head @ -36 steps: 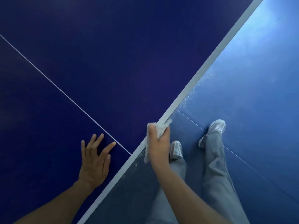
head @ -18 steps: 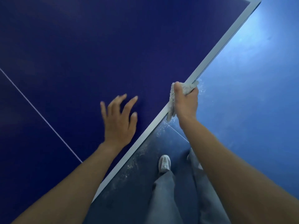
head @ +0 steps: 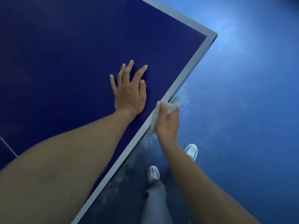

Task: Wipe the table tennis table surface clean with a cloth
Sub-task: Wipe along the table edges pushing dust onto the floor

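Note:
The dark blue table tennis table (head: 64, 65) fills the left and upper part of the head view, with a pale grey border along its edge and its corner at the upper right. My left hand (head: 129, 91) rests flat on the surface near that edge, fingers spread. My right hand (head: 167, 122) grips a crumpled white cloth (head: 171, 105) and holds it against the side edge of the table, just right of my left hand.
The blue floor (head: 242, 94) spreads out to the right of the table. White dust specks lie on the floor below the edge. My legs in grey trousers and my two white shoes (head: 153, 173) stand beside the table. A thin white line crosses the table at far left.
Both hands have travelled along the table edge toward the corner, which has come into view. My left hand lifted, moved forward and lies flat again. The cloth stays on the edge.

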